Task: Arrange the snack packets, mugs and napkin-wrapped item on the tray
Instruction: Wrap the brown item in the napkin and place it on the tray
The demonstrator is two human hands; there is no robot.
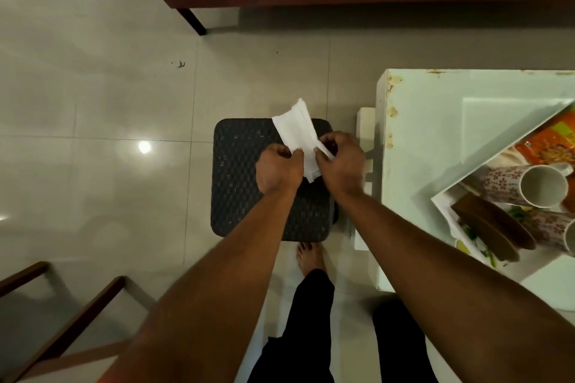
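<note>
Head view, and we're over the dark stool (242, 196) dead centre, with the white napkin (294, 130) held above it, fanning out toward 11 o'clock. The left grip (277, 169) pinches the sheet's near edge between thumb and fingers. The right grip (340, 162), just at its 3 o'clock, is closed on a twisted tail of the same sheet. Whether anything sits inside the fold, I cannot tell.

This looks like the wrapping step, so the call is to hold the paper taut between both pinches and roll rather than tug (thin tissue tears at a pinch point). Then tuck the loose tail under and carry it over to 3 o'clock.

Now the surfaces, big to small.
- **Floor** (93, 102): glossy pale tiles, a lamp glare at 9 o'clock.
- **Bench** (420, 121): at 3 o'clock, white, hard and smooth, chipped brown along its edge.
- **Stool top**: square with rounded corners, woven.
- **Tray** (445, 209): at 4 o'clock on the bench, white, straight-rimmed, set corner-on.
- **On the tray**: two brown oval dishes (491, 227), matte and overlapping; two cylindrical mugs (529, 185), floral outside and plain inside; one crinkly orange snack packet (550, 146).
- **Napkin**: soft, creased, limp.
</note>
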